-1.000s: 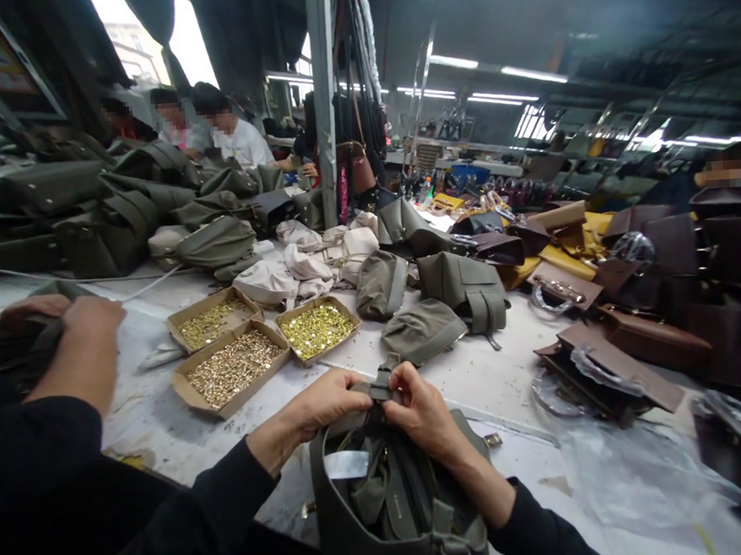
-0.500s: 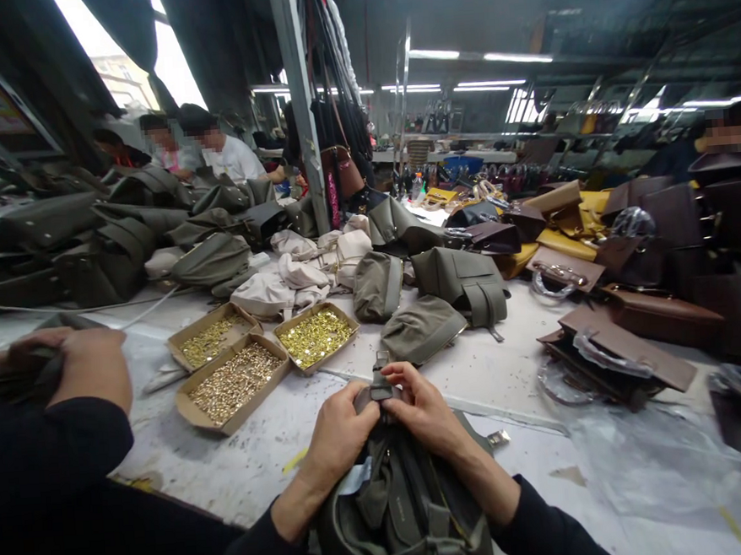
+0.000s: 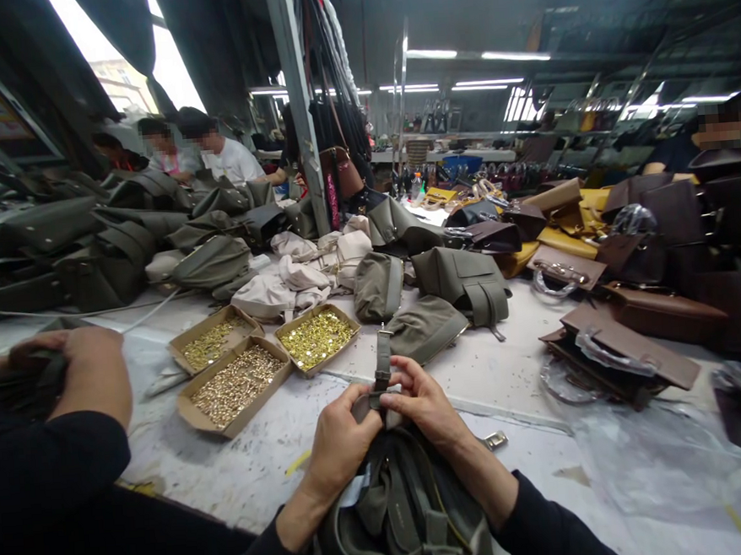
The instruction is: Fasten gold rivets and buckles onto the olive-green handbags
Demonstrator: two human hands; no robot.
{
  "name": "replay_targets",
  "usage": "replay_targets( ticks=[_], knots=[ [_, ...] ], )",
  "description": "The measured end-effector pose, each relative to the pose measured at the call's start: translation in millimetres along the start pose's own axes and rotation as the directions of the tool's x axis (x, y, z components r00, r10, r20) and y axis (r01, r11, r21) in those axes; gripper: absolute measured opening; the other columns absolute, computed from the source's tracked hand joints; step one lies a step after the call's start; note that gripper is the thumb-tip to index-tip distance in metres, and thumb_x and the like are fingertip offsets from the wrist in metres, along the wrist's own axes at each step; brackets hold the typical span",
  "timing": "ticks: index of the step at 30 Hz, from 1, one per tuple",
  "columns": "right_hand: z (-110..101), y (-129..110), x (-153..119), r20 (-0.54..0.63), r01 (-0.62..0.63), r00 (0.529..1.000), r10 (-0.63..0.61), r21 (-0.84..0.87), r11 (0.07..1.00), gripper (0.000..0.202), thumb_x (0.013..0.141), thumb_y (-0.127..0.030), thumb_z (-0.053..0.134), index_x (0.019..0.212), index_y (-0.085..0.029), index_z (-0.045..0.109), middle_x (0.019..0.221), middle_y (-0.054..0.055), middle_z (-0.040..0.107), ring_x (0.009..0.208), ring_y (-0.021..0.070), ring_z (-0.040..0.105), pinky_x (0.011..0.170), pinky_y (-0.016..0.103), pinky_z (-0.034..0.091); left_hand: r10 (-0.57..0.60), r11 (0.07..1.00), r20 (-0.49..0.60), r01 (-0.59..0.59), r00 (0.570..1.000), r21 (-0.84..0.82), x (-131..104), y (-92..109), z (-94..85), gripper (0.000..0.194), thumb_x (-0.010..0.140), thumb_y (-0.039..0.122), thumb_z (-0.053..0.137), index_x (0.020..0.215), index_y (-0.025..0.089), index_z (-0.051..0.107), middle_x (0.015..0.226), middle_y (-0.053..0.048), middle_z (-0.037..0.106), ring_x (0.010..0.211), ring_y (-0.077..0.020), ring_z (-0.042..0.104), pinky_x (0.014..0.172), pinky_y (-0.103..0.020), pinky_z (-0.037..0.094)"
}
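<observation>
An olive bag (image 3: 393, 513) with its top open lies in front of me at the bottom centre. At its far end, my left hand (image 3: 344, 431) pinches the bag's strap loop from the left. My right hand (image 3: 425, 405) closes on the same strap from the right, thumb against the fingers. Between them a short olive strap (image 3: 383, 357) with a metal buckle at its tip stands up, pointing away from me. A metal clasp (image 3: 494, 440) shows beside my right forearm.
Trays of gold studs (image 3: 232, 389) and yellow-gold pieces (image 3: 319, 338) sit left of centre. A co-worker's arm (image 3: 98, 373) is at the left. Olive bags (image 3: 463, 284) lie ahead, brown bags (image 3: 623, 353) at the right, with clear plastic (image 3: 662, 451) nearer.
The short strap now reaches further up between my hands, showing more of its length. My right hand has shifted slightly on it. The clasp at the right is partly covered by my forearm.
</observation>
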State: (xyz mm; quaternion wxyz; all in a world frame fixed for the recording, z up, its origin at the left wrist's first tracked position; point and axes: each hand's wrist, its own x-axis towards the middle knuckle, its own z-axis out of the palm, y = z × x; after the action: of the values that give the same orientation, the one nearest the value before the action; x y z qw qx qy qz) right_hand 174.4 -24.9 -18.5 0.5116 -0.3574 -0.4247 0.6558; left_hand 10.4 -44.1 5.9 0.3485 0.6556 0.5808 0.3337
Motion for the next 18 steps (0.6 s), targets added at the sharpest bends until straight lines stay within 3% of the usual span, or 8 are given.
replay_targets(
  ticks=[4, 7, 10, 12, 14, 16, 18],
  knots=[
    [7, -9, -11, 0.045, 0.068, 0.997, -0.063, -0.116, 0.991, 0.033, 0.074, -0.044, 0.085, 0.095, -0.021, 0.074, 0.084, 0.001, 0.072, 0.073, 0.0180, 0.065, 0.069, 0.030, 0.051, 0.239, 0.965, -0.103, -0.225, 0.966, 0.132, -12, -6, -1.1, 0.026, 0.082, 0.017, 0.056, 0.105, 0.020, 0.069, 0.100, -0.006, 0.076, 0.097, -0.0230, 0.071, 0.089, -0.035, 0.055],
    [15, -21, -28, 0.143, 0.321, 0.946, -0.290, -0.311, 0.894, 0.011, 0.089, -0.035, 0.075, 0.090, -0.025, 0.078, 0.087, 0.003, 0.075, 0.081, 0.0217, 0.068, 0.077, 0.034, 0.053, 0.434, 0.893, -0.122, -0.408, 0.893, 0.192, -21, -14, -7.8, 0.018, 0.091, 0.017, 0.053, 0.103, 0.020, 0.065, 0.098, -0.007, 0.075, 0.096, -0.0210, 0.072, 0.088, -0.033, 0.057],
    [22, -29, -44, 0.372, 0.590, 0.808, -0.458, -0.500, 0.634, 0.020, 0.098, -0.023, 0.061, 0.090, -0.029, 0.078, 0.102, 0.004, 0.078, 0.089, 0.0223, 0.070, 0.080, 0.036, 0.052, 0.604, 0.787, -0.202, -0.536, 0.771, 0.306, -28, -26, -13.3, 0.018, 0.095, 0.013, 0.050, 0.109, 0.021, 0.059, 0.101, -0.009, 0.075, 0.099, -0.0194, 0.073, 0.089, -0.030, 0.059],
    [24, -29, -50, 0.497, 0.688, 0.725, -0.477, -0.565, 0.456, 0.025, 0.099, -0.018, 0.056, 0.089, -0.029, 0.076, 0.108, 0.004, 0.077, 0.085, 0.0202, 0.069, 0.076, 0.034, 0.052, 0.710, 0.695, -0.258, -0.595, 0.655, 0.404, -29, -35, -13.7, 0.025, 0.094, 0.009, 0.050, 0.116, 0.020, 0.056, 0.103, -0.009, 0.075, 0.100, -0.0190, 0.073, 0.089, -0.029, 0.060],
    [24, -26, -52, 0.561, 0.738, 0.668, -0.488, -0.579, 0.345, 0.025, 0.098, -0.014, 0.053, 0.089, -0.027, 0.073, 0.109, 0.004, 0.077, 0.080, 0.0185, 0.068, 0.073, 0.033, 0.051, 0.786, 0.612, -0.280, -0.635, 0.551, 0.471, -27, -43, -11.7, 0.028, 0.094, 0.008, 0.049, 0.119, 0.019, 0.056, 0.103, -0.010, 0.075, 0.098, -0.0189, 0.074, 0.086, -0.028, 0.062],
    [24, -22, -50, 0.582, 0.762, 0.635, -0.507, -0.581, 0.287, 0.023, 0.094, -0.012, 0.053, 0.089, -0.025, 0.071, 0.108, 0.004, 0.077, 0.079, 0.0175, 0.067, 0.071, 0.031, 0.051, 0.820, 0.569, -0.288, -0.654, 0.494, 0.498, -23, -47, -9.1, 0.026, 0.094, 0.008, 0.050, 0.119, 0.016, 0.057, 0.101, -0.011, 0.075, 0.096, -0.0194, 0.074, 0.082, -0.028, 0.063],
    [25, -21, -49, 0.592, 0.764, 0.625, -0.509, -0.597, 0.245, 0.023, 0.092, -0.010, 0.053, 0.090, -0.025, 0.070, 0.108, 0.004, 0.076, 0.080, 0.0174, 0.068, 0.070, 0.030, 0.052, 0.821, 0.569, -0.297, -0.655, 0.488, 0.497, -20, -48, -6.9, 0.025, 0.094, 0.008, 0.050, 0.117, 0.014, 0.057, 0.099, -0.012, 0.075, 0.094, -0.0197, 0.074, 0.082, -0.029, 0.064]
  ],
)
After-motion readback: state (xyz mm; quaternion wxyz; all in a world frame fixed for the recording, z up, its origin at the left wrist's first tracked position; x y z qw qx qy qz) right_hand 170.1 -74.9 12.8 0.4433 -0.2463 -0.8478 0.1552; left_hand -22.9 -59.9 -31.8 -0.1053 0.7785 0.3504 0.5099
